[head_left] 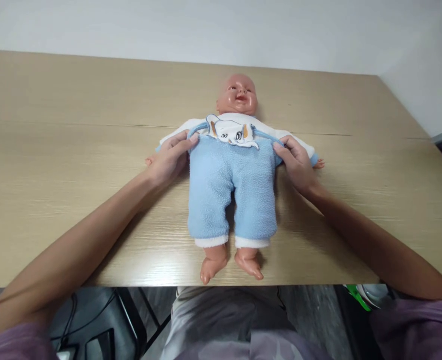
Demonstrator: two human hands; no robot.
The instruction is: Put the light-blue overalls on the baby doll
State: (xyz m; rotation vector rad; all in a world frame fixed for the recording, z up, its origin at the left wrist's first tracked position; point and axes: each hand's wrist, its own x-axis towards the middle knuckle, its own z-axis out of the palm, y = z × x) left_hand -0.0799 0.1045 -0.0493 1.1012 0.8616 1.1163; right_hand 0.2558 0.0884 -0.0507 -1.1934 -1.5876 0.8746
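Left to right. Below the tabletop (pixel 56 200)'s near edge, left side, we see a black object (pixel 97 307) with a thin cable (pixel 73 312); can't tell what it is. Our left hand (pixel 170 157): thumb and index pinching the top left corner of the light-blue fleece trousers (pixel 213 185), right by a blue strap (pixel 200 129); other fingers mostly hidden, can't tell. Baby doll (pixel 239 95) is on its back mid-tabletop, head toward the far edge, bare feet just inside the near edge. It has the trousers on, white hems at the ankles, plus a white long-sleeved top (pixel 179 131) with blue cuffs. Animal-face patch (pixel 230 134) lies across the chest, between the straps. Our right hand (pixel 296 160): thumb and index pinching the trousers' top right corner by the other strap; remaining fingers curled, partly hidden. Below the near edge, right side: green strip (pixel 358 297), mostly out of sight.
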